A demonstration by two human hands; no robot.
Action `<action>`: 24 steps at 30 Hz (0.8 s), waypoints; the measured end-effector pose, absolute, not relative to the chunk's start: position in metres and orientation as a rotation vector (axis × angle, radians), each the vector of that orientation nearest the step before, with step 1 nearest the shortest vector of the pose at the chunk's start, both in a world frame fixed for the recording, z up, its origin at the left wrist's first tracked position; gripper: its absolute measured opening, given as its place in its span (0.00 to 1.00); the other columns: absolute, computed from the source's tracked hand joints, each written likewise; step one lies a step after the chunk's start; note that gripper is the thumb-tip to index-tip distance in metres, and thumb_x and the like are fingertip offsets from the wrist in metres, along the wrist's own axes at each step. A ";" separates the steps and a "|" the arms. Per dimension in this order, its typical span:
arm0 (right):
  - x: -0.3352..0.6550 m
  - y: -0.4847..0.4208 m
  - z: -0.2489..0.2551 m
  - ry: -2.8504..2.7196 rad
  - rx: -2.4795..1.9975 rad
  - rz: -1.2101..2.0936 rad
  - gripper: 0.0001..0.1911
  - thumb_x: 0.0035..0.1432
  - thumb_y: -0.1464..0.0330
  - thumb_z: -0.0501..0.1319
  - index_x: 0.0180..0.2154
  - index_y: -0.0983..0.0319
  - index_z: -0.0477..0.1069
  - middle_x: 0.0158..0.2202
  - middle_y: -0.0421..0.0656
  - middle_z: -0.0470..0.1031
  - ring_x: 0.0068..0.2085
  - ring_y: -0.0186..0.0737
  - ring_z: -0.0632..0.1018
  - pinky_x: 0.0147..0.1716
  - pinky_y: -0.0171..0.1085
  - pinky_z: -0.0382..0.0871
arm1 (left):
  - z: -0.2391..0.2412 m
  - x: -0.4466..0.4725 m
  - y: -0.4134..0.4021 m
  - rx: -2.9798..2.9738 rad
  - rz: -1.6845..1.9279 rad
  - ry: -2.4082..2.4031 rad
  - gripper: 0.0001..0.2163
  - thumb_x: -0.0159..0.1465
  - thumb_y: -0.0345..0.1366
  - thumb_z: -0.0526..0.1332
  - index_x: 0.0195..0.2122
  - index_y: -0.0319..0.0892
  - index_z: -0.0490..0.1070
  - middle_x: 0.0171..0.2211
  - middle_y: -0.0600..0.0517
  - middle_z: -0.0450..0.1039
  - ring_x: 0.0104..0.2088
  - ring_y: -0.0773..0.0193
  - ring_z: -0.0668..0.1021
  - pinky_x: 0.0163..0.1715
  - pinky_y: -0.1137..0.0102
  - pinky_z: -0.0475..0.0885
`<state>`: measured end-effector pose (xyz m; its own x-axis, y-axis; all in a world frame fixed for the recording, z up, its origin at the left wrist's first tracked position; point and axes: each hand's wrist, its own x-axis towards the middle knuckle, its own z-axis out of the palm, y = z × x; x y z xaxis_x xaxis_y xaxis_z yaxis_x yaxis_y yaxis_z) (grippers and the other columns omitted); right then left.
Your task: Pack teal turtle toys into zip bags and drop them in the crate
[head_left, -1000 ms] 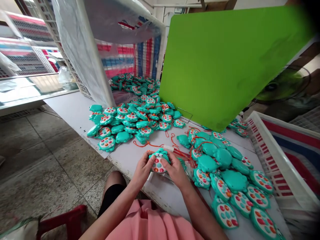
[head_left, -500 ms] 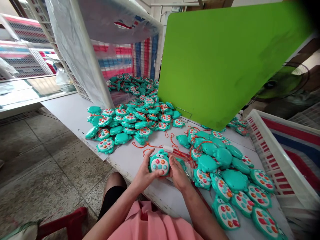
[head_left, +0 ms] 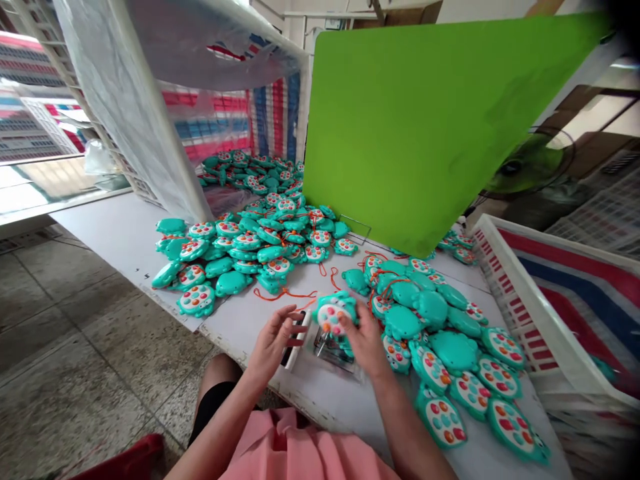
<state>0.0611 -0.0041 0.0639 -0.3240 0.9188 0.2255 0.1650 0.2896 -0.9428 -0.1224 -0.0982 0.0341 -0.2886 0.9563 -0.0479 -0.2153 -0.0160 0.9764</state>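
My right hand (head_left: 365,339) grips a teal turtle-shaped toy (head_left: 330,316) with a white face and coloured round buttons, tilted and slightly blurred. Free of the toy, my left hand (head_left: 274,341) has its fingers apart and holds nothing. Its fingertips are over a black-and-white strip (head_left: 289,353) near the table's front edge; whether they touch it I cannot tell. Below the held toy lies a clear plastic piece (head_left: 340,360) with metal parts, partly hidden. To the right is a pile of similar toys (head_left: 455,352), some with orange cords.
A larger heap of toys (head_left: 245,243) spreads on the white table (head_left: 110,227), spilling from a plastic-lined crate (head_left: 185,160). An upright green board (head_left: 420,133) stands behind. A white basket (head_left: 505,300) is at the right, with a fan (head_left: 525,163) beyond it.
My left hand has let go of the toy and moved left. My right hand now holds it alone, tilted and a little higher. The strip and clear plastic piece have come into view.
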 end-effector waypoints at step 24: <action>0.138 0.050 0.079 -1.038 -0.892 1.392 0.16 0.51 0.59 0.66 0.43 0.49 0.69 0.52 0.42 0.70 0.51 0.51 0.73 0.40 0.50 0.77 | -0.021 -0.180 -0.110 1.018 1.431 1.983 0.22 0.61 0.54 0.54 0.46 0.41 0.69 0.34 0.48 0.77 0.34 0.58 0.80 0.39 0.62 0.76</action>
